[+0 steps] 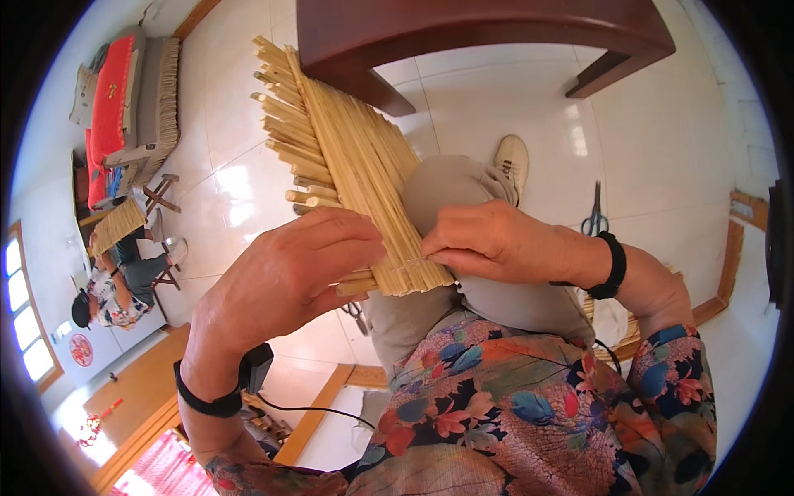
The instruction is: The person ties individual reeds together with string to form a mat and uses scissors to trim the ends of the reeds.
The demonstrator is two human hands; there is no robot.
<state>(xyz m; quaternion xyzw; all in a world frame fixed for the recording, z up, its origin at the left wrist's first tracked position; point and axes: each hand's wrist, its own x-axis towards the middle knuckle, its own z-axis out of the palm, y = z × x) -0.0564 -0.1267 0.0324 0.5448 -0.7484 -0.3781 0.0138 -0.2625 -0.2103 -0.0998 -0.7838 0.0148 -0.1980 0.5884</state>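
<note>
A mat of pale yellow plant stalks (351,165) lies slantwise across my lap, its stalk ends jutting unevenly along the left side. My left hand (285,269) is curled at the mat's near left edge, its fingers bent over the stalks. Between its thumb and fingers, the cut end of one stalk (357,287) sticks out. At the near right edge my right hand (488,240) is closed in a pinch, touching the mat's border. Whatever its fingertips hold, perhaps a thread, is too small to make out.
A dark red wooden stool (488,29) stands beyond the mat. Black-handled scissors (595,217) lie on the tiled floor (529,116) at right; another pair (356,317) is partly hidden below the mat. Far left, another person (124,285) sits holding a similar mat (117,225).
</note>
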